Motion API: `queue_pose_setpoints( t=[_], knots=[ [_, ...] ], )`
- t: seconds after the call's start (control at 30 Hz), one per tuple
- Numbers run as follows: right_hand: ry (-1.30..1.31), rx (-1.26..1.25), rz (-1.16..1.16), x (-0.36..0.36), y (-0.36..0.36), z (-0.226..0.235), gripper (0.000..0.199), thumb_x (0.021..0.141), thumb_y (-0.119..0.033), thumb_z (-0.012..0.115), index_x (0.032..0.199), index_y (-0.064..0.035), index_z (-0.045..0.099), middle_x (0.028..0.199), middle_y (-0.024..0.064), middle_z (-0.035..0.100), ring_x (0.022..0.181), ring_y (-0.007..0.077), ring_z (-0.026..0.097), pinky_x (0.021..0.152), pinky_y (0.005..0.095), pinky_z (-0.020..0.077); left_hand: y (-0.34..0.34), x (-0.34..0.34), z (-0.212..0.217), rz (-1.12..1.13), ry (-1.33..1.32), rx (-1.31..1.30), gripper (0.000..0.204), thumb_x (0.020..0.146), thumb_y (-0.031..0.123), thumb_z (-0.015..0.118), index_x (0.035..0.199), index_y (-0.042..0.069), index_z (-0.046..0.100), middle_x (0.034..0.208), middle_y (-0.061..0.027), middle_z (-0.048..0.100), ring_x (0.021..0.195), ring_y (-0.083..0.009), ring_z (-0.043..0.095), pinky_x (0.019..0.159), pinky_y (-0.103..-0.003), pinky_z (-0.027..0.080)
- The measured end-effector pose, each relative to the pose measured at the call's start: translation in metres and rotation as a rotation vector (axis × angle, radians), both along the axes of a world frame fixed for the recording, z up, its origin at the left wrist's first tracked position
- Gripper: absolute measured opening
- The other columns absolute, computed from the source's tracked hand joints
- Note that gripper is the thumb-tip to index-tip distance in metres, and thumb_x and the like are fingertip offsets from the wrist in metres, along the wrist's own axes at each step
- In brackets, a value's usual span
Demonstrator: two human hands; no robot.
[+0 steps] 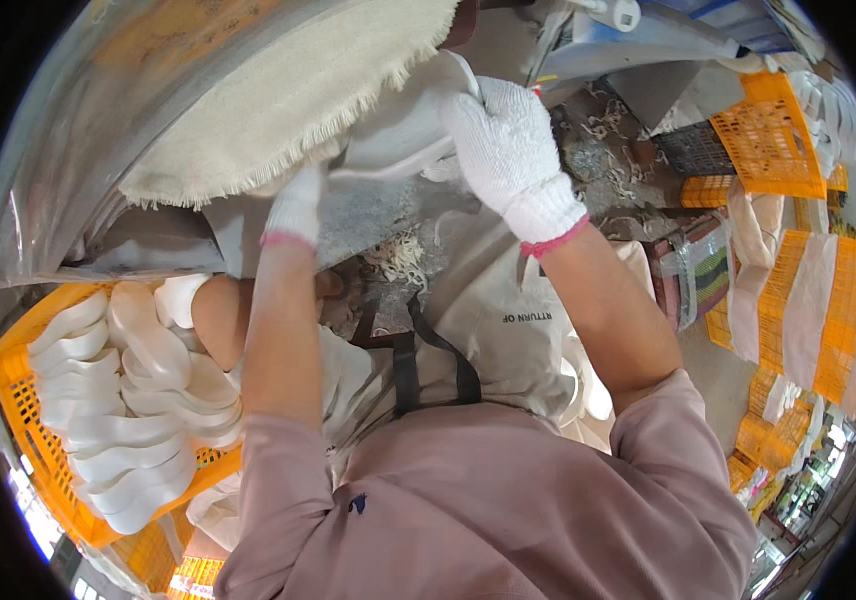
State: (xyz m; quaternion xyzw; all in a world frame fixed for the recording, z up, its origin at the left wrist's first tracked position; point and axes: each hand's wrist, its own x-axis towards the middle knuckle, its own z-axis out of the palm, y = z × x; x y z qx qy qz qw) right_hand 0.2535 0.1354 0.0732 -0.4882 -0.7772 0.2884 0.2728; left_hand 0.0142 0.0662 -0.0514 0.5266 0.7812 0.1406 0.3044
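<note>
White-gloved R hand [508,145] has its grip round the far-R end of a pale sole-shaped piece [400,128], beside the frayed canvas [298,110]; L hand [298,200] near its L end, grip blurred, can't tell. Prob. spread for steadiness. Orange crate [10,372] of white soles [138,425] near L, prob. for reach.

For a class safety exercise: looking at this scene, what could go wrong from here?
The frayed cloth hangs close by the left grip and might snag on it. The white piece could slip if the right grip loosens. Curved pieces heaped in the orange crate lie near the left forearm, which might knock some out.
</note>
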Motion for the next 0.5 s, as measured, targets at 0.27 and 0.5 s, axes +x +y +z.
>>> queue_pose_setpoints(
  t=[0.27,0.5],
  knots=[
    [-0.092,0.126,0.086,-0.015,0.000,-0.007,0.042,0.090,-0.038,0.066,0.112,-0.0029,0.073,0.101,0.0282,0.073,0.103,0.0489,0.070,0.092,0.0519,0.0575,-0.056,0.050,0.053,0.095,-1.165,0.372,0.045,0.096,0.015,0.078,0.136,-0.004,0.066,0.120,-0.0097,0.075,0.104,-0.0180,0.069,0.097,-0.032,0.055],
    [-0.023,0.158,-0.312,0.014,-0.065,0.012,0.064,0.089,-0.027,0.073,0.143,0.0021,0.056,0.132,0.0335,0.065,0.118,0.0483,0.068,0.101,0.0503,0.0562,0.037,0.142,0.007,0.799,-1.383,0.465,0.035,0.104,0.026,0.071,0.122,-0.003,0.069,0.120,-0.0123,0.072,0.098,-0.0233,0.072,0.091,-0.036,0.059]
  ],
)
